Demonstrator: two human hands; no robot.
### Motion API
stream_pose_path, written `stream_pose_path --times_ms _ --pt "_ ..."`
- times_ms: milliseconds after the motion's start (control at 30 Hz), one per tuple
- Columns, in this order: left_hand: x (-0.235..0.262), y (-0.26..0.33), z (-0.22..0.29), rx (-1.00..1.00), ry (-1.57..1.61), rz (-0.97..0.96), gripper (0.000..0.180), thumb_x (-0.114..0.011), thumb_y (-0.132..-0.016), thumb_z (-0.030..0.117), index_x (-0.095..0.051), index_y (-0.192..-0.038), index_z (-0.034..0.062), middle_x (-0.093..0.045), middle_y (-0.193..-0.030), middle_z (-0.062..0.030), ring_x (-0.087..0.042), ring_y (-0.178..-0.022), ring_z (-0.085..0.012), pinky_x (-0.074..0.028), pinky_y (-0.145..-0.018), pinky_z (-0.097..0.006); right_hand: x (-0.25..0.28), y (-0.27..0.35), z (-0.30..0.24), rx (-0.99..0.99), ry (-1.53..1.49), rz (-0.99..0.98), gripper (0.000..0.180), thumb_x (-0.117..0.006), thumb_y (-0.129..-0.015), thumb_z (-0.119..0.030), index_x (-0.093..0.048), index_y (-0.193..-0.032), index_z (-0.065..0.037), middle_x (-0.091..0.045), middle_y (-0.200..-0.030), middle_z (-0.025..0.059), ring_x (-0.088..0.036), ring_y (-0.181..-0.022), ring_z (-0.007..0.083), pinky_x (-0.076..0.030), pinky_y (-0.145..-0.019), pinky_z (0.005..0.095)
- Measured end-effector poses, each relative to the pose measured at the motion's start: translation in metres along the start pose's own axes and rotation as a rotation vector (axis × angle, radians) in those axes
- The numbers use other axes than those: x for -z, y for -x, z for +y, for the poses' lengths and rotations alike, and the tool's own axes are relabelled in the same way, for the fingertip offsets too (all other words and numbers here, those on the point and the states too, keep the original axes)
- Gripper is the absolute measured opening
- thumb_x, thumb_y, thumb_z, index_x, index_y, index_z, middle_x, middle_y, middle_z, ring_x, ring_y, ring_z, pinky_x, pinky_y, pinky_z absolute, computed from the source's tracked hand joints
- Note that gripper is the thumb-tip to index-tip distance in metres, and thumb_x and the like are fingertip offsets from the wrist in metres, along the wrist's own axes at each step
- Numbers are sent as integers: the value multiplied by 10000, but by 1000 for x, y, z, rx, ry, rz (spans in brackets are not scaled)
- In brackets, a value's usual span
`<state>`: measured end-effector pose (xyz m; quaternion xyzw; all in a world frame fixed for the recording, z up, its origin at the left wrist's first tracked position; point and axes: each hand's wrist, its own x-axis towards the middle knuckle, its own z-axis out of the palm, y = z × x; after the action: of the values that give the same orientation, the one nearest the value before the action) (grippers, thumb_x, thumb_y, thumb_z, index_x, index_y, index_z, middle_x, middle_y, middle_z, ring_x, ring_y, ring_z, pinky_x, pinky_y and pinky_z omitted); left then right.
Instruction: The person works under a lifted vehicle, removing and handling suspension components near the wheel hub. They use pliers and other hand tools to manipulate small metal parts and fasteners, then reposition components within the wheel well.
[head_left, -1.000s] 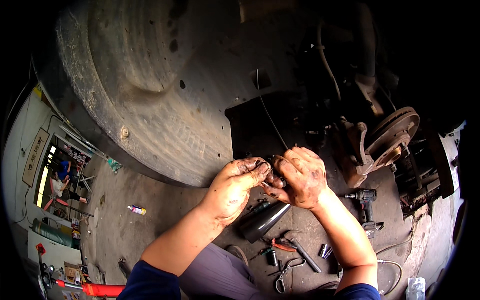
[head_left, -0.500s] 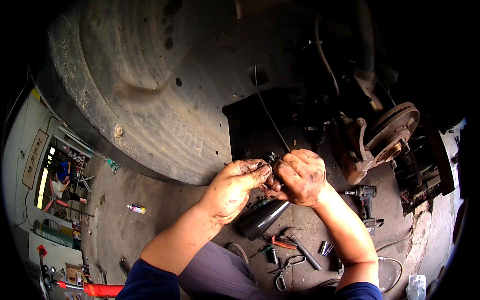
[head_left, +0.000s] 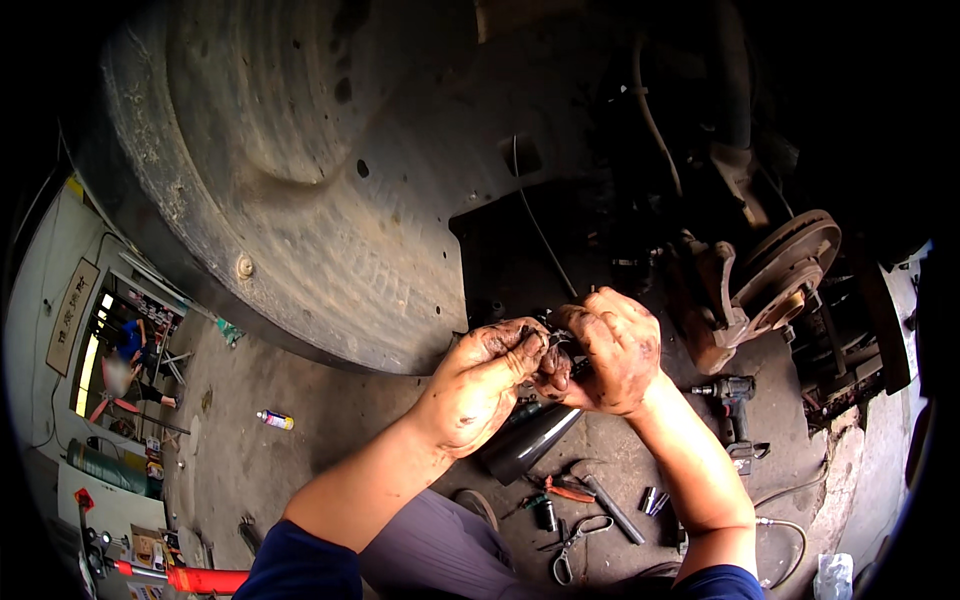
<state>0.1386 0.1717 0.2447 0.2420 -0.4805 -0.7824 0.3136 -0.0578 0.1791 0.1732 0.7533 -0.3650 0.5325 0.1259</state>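
My left hand (head_left: 475,385) and my right hand (head_left: 610,350) meet at the picture's middle, both smeared with dark grease. Together they pinch a small dark metal part (head_left: 556,345) between the fingertips; its shape is mostly hidden by the fingers. Just below the hands a black rubber boot (head_left: 530,440) points down toward my lap. Behind the hands is the dirty underside of a raised car's wheel arch (head_left: 330,230). A bare brake disc and hub (head_left: 785,275) hang to the right of my right hand.
On the concrete floor below my right forearm lie a cordless impact driver (head_left: 735,400), red-handled pliers (head_left: 565,490), a socket extension (head_left: 612,508), sockets (head_left: 652,500) and snap-ring pliers (head_left: 572,545). A small spray can (head_left: 275,420) lies left. A distant person stands in the shop doorway (head_left: 125,345).
Both hands stay clasped on the small part. They have drifted slightly down and right in view as my head shifted; the fingers have turned a little on the part.
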Motion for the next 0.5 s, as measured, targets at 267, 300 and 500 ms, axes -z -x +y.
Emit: stream_pose_path --times_ms 267,300,500 --pt "3 2 0 20 91 -42 204 -497 -1119 145 -646 -1067 15 -690 -969 -80 -654 -943 -158 -516 -903 -303 9 -9 1 149 -3 -16 491 -785 -760 -402 -700 -1042 -10 -656 -921 108 -679 -774 271 -579 -676 371" --pt "3 3 0 30 87 -31 202 -498 -1118 142 -645 -1064 15 -688 -972 -80 -651 -942 -159 -513 -903 -304 8 -8 1 159 6 -10 480 -783 -762 -397 -699 -1031 -9 -651 -904 104 -674 -752 260 -574 -652 362" --pt "5 8 -7 53 110 4 192 -500 -1113 134 -639 -1049 17 -678 -987 -82 -638 -955 -164 -499 -904 -312 4 -9 2 226 -5 54 409 -796 -733 -398 -672 -890 -41 -600 -796 59 -635 -643 212 -535 -544 324"
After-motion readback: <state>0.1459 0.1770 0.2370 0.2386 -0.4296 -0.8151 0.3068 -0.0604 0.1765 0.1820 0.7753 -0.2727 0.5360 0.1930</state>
